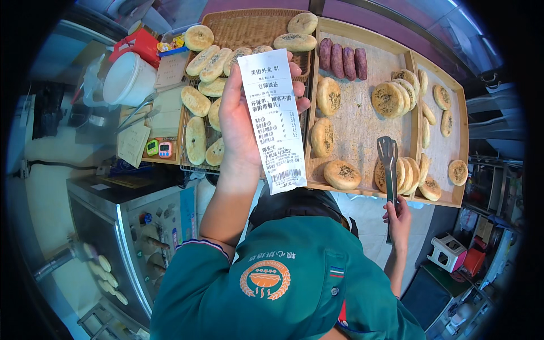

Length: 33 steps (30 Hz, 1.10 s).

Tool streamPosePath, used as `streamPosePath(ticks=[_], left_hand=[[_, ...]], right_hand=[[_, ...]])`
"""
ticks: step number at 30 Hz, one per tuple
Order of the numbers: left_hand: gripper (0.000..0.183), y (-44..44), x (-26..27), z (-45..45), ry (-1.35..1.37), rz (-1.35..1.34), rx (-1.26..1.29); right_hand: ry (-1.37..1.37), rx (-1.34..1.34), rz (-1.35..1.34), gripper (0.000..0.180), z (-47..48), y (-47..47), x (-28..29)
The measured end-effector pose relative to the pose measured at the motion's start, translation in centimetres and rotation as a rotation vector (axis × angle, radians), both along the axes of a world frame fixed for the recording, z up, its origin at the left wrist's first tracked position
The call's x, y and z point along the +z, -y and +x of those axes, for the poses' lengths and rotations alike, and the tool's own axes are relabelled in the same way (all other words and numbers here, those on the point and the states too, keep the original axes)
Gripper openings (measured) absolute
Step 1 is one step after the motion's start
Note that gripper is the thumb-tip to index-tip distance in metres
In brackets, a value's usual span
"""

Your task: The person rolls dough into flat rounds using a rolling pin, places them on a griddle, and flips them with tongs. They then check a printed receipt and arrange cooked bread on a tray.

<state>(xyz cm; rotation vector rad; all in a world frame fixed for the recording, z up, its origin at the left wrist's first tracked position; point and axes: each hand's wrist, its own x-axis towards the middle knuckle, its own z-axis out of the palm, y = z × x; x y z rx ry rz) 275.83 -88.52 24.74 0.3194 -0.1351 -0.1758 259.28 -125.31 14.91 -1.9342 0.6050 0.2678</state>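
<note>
My left hand [243, 123] holds up a long printed paper receipt [275, 123], which bears writing and a barcode. Behind it are oval baked flatbreads [196, 140] on a wire rack, partly hidden by the hand. In my right hand [398, 219] is a pair of metal serving tongs [387, 170], gripped by the handle. The slotted tong head lies over the wooden tray [352, 146], beside a leaning row of round seeded breads [408, 174]. Farther back on that tray stand a stack of round breads [390, 100] and several purple rolls [343, 59].
A woven basket [242, 27] with breads sits at the back. Left of it are a white plastic tub [127, 78], a red container [135, 46] and two small timers [159, 148]. Another wooden tray [446, 170] adjoins on the right. A metal oven-like cabinet [106, 204] stands at lower left.
</note>
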Motion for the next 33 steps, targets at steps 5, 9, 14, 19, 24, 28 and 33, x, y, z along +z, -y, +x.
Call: streamPosePath(ticks=[5,9,14,19,24,28,33], left_hand=[[0.063,0.0,-0.1,-0.1,-0.023,-0.011,0.002],[0.062,-0.1,-0.3,-0.1,-0.021,-0.010,0.011],[0.059,1.8,-1.3,-1.6,-0.118,0.099,-0.084],[0.061,3.8,-5.2,-5.3,-0.366,0.068,-0.294],[0.057,4.2,-6.4,-7.6,-0.493,0.089,-0.388],[0.056,2.9,-6.8,-7.6,-0.451,0.059,-0.404],[0.055,0.5,-7.6,-7.9,-0.435,0.034,-0.375]], right_hand=[[0.021,0.032,0.026,0.045,0.1,-0.4,-0.4],[0.002,0.084,0.021,0.045,0.7,-1.0,-0.2],[-0.008,0.119,0.047,0.045,1.0,-1.7,-0.2],[-0.002,0.138,0.068,0.044,2.4,-3.6,0.1],[0.007,0.216,0.148,0.039,3.8,-4.8,-0.5],[-0.016,0.307,0.189,0.032,5.1,-8.1,0.4],[-0.082,0.391,0.197,0.031,4.7,-10.7,-0.2]])
